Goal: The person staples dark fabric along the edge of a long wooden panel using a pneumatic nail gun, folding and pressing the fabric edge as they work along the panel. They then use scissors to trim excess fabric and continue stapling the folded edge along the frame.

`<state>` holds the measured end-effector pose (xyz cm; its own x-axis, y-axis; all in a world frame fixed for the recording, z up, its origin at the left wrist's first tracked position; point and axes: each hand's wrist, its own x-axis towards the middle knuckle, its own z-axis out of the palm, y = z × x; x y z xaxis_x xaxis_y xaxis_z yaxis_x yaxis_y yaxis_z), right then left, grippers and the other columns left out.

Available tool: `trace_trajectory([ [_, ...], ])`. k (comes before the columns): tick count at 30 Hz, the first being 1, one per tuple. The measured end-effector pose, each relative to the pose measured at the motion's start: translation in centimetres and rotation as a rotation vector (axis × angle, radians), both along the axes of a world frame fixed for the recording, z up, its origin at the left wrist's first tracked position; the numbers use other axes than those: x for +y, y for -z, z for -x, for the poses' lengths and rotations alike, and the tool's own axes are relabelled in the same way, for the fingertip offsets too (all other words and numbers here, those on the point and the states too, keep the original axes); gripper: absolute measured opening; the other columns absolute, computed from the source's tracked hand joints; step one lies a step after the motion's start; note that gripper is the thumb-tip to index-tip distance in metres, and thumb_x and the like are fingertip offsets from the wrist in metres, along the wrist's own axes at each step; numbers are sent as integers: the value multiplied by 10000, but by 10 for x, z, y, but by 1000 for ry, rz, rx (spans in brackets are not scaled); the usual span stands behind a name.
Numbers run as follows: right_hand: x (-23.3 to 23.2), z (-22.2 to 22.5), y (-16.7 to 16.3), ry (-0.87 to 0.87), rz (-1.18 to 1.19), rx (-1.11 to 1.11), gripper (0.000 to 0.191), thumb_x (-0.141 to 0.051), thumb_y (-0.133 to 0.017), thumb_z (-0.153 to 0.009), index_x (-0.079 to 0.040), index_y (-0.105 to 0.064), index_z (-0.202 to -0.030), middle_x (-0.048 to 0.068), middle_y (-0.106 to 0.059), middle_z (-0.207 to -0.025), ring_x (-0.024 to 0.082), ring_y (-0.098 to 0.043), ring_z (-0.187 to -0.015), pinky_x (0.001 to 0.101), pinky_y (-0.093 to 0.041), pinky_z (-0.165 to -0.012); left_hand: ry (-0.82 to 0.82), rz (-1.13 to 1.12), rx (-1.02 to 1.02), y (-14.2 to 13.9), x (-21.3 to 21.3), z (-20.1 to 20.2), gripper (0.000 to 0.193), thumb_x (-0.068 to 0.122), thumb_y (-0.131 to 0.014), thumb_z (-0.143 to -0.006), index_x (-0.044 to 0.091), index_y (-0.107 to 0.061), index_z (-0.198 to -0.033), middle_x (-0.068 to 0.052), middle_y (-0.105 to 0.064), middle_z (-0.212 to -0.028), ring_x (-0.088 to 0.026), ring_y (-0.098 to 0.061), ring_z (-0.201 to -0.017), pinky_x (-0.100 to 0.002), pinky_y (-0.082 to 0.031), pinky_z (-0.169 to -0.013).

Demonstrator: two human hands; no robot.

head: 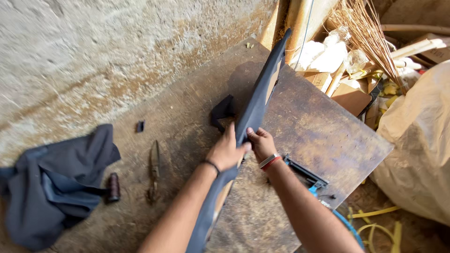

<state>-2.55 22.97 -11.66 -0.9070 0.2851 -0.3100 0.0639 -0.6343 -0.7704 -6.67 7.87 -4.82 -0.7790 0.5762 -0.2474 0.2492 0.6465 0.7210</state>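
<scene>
A long board wrapped in dark navy fabric (260,93) stands on edge across a worn wooden board (323,136) on the floor. My left hand (227,151) grips the fabric-covered edge from the left. My right hand (261,143), with bands at the wrist, pinches the same edge from the right, touching the left hand. A loose flap of the fabric (222,110) hangs on the left side. The bare board shows through a gap near the far end.
A pile of dark cloth (54,185) lies at the left beside a spool of thread (113,187). Old scissors (153,171) lie on the floor. A stapler-like tool (305,173) sits by my right arm. Clutter, a broom and a big sack (417,145) fill the right.
</scene>
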Motion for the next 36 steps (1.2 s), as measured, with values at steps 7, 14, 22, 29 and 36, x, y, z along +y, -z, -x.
trace_trajectory([
  [7,57,-16,-7,-284,18,-71,167,-123,-573,-1003,-63,-655,-1137,61,-731,-1007,157,-696,-868,350,-589,-816,-40,139,37,-3,71,53,931,189,-714,-814,80,-207,-1587,-285,-613,-1335,-382,-638,-1233,-435,-507,-1039],
  [14,132,40,-48,-74,177,-137,382,-394,-522,-967,-52,-621,-1104,100,-736,-960,217,-721,-837,397,-587,-823,-57,196,117,-44,62,1,897,100,-644,-848,122,-150,-1596,-237,-450,-1521,-406,-644,-1180,-448,-537,-994],
  [22,199,141,-17,400,-166,-352,443,-427,-542,-982,-16,-686,-902,98,-727,-803,228,-703,-701,410,-560,-714,68,282,-6,-46,63,-31,953,215,-652,-908,125,-42,-1634,-204,-317,-1628,-380,-532,-1343,-450,-462,-1119],
  [29,172,167,14,555,-616,-343,388,-315,-518,-1092,8,-645,-917,84,-677,-766,168,-555,-658,348,-491,-652,181,-541,-452,15,80,65,922,597,-452,-993,83,-75,-1659,-175,-171,-1726,-283,-199,-1585,-390,-233,-1249],
  [36,162,162,18,582,-563,-286,338,-296,-514,-1072,-17,-642,-930,63,-701,-796,136,-603,-692,342,-515,-656,287,-684,-356,35,211,177,885,531,-448,-1011,55,-83,-1661,-234,-159,-1692,-355,-167,-1554,-444,-204,-1229],
])
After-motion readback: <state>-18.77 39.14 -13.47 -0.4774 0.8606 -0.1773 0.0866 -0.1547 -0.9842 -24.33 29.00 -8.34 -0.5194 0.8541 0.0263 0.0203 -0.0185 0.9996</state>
